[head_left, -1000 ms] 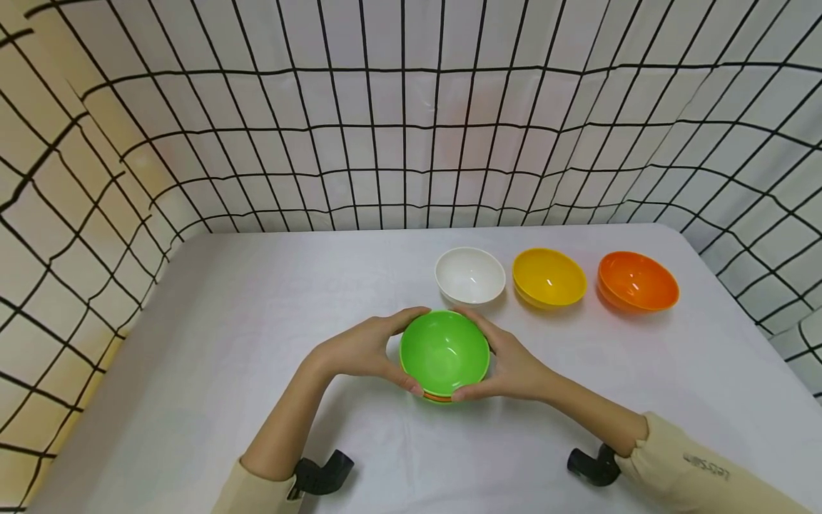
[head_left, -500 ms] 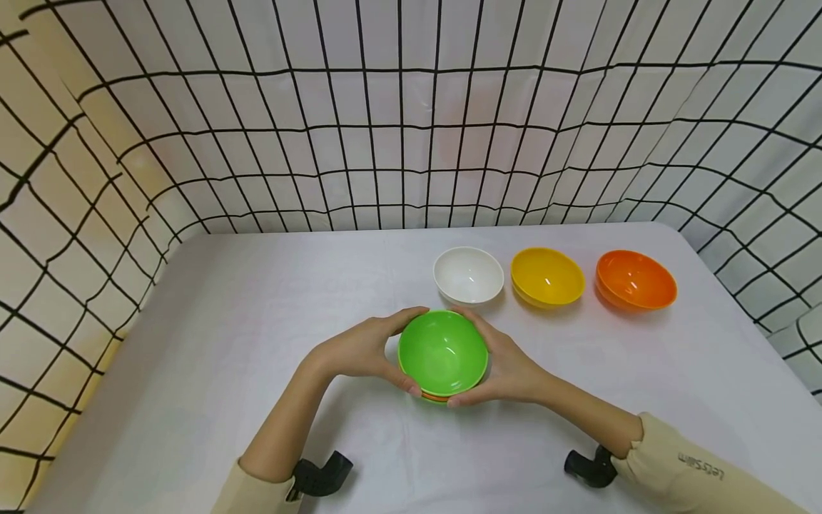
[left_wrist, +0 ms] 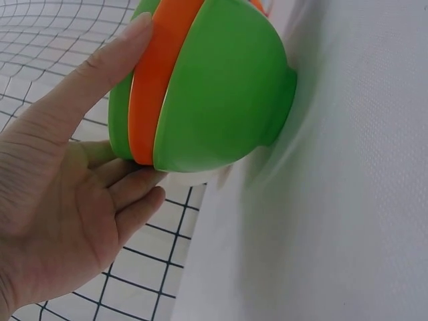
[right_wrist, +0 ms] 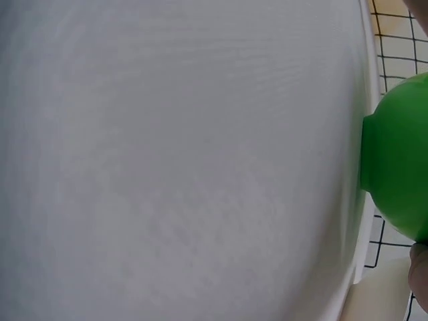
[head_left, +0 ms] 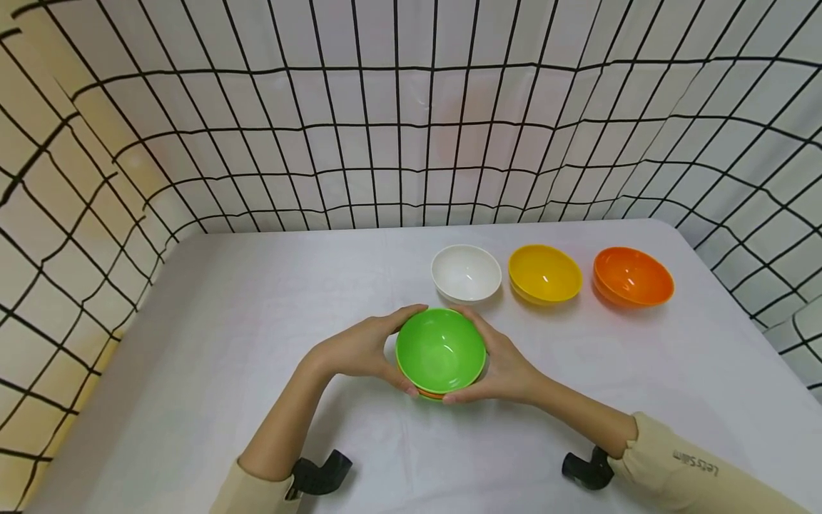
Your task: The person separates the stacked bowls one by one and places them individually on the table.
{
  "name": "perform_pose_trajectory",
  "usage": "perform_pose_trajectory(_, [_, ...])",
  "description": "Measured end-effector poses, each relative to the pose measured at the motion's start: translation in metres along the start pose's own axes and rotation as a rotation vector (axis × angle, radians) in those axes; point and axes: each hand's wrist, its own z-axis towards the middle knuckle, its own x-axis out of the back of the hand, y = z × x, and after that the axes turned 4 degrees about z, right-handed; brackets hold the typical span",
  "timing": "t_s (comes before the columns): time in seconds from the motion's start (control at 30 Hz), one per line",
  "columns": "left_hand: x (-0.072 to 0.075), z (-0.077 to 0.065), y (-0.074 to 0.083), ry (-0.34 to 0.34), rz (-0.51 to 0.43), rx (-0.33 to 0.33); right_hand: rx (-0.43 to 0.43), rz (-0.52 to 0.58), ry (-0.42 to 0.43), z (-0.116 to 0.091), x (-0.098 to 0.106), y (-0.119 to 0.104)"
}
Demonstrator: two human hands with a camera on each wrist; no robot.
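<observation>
Both hands hold a stack of nested bowls between them over the middle of the table. A green bowl (head_left: 440,350) is on top, an orange bowl (left_wrist: 164,73) sits below it, and another green bowl (left_wrist: 227,93) forms the bottom. My left hand (head_left: 369,348) grips the stack's left side, thumb at the near rim and fingers behind. From the right, my right hand (head_left: 507,364) grips it the same way. In the left wrist view the bottom bowl's foot is right at the white cloth. Most of the right hand lies outside the right wrist view.
Behind the stack stand a white bowl (head_left: 466,274), a yellow bowl (head_left: 545,275) and a separate orange bowl (head_left: 633,277) in a row toward the right. White cloth covers the table (head_left: 257,285). A black grid (head_left: 398,127) over white sheeting encloses the back and sides.
The head view has shifted slightly, so everything sits a little further left. My right thumb has slid slightly left along the near rim. Both hands keep their grip on the stack.
</observation>
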Motion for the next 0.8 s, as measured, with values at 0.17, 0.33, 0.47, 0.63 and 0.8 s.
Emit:
perform_pose_trajectory(0.17, [-0.001, 0.001, -0.002, -0.005, -0.004, -0.008, -0.009, 0.024, 0.018, -0.001, 0.0, -0.019])
perform_pose_trajectory(0.33, [-0.001, 0.001, -0.003, -0.009, -0.006, -0.015, -0.005, 0.029, 0.026, -0.002, -0.001, -0.023])
perform_pose_trajectory(0.47, [-0.001, 0.0, -0.002, -0.006, -0.011, -0.02, 0.002, 0.026, 0.037, -0.002, -0.002, -0.022])
perform_pose_trajectory(0.63, [0.0, 0.0, -0.001, -0.006, -0.012, -0.028, 0.012, -0.003, 0.063, -0.004, -0.003, -0.023])
perform_pose_trajectory(0.8, [0.0, 0.0, -0.001, -0.005, -0.012, -0.031, 0.026, -0.019, 0.078, -0.004, -0.003, -0.025])
